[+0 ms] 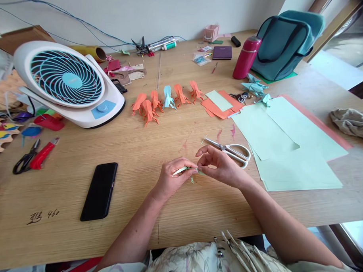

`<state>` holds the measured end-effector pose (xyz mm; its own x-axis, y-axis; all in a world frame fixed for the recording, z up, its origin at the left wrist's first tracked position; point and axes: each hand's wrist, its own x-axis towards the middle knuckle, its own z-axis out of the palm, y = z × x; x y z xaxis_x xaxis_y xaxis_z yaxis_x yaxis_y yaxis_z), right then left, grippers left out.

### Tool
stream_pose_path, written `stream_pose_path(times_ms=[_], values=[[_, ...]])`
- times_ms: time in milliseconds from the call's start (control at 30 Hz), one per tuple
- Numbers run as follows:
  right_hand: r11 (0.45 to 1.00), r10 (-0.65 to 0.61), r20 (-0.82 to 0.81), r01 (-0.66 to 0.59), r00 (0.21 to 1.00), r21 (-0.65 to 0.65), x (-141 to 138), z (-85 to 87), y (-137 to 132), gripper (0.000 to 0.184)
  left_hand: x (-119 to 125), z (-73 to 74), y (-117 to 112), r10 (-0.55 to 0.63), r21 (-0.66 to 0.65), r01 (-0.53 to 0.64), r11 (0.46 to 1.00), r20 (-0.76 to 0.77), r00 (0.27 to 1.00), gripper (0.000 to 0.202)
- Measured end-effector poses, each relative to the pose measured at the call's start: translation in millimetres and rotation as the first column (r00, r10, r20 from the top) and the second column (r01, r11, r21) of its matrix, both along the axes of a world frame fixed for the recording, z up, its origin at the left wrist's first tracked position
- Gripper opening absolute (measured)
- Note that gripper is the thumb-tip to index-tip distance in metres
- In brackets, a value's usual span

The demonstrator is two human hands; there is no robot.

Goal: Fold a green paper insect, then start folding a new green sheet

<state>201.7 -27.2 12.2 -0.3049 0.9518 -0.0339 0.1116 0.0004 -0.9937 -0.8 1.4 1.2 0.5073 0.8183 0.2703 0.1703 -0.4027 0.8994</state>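
Note:
Between my hands is a small piece of folded pale green paper (180,170), with a thin strip hanging below it. My left hand (174,174) is closed around its left part, thumb in front and fingers behind. The thumb and forefinger of my right hand (218,166) pinch its right end, while the other fingers curl above. Most of the folded shape is hidden by my fingers. White-handled scissors (236,152) lie just beyond my right hand. Past them stands a row of folded paper beetles, several orange (149,111) and one light blue (168,97).
Pale green sheets (302,171) lie at right, near orange paper (208,107) and keys (242,97). A black phone (99,191) lies at left, with a red cutter (43,154) and black scissors (25,160) farther left. A fan (71,82), a pink bottle (246,58) and a teal bag (281,49) stand behind.

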Motion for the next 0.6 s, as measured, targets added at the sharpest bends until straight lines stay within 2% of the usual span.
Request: stream_pose_path(times_ms=[167,333,600], values=[[0.991,-0.072,0.118,0.057,0.99,0.124,-0.5,3.5,-2.3,0.028,0.4,-0.7,0.5,0.001,0.015,-0.001,1.0,0.004,1.0,0.006],[0.984,-0.035,0.153,0.007,0.988,0.181,0.7,2.7,-2.9,0.03,0.5,-1.2,1.4,-0.005,0.046,0.005,0.999,-0.003,1.0,0.005],[0.956,-0.084,0.24,0.01,0.967,0.292,-0.7,0.6,-4.2,0.03,0.6,-4.9,2.4,-0.005,0.036,0.005,0.999,-0.01,1.0,0.006]])
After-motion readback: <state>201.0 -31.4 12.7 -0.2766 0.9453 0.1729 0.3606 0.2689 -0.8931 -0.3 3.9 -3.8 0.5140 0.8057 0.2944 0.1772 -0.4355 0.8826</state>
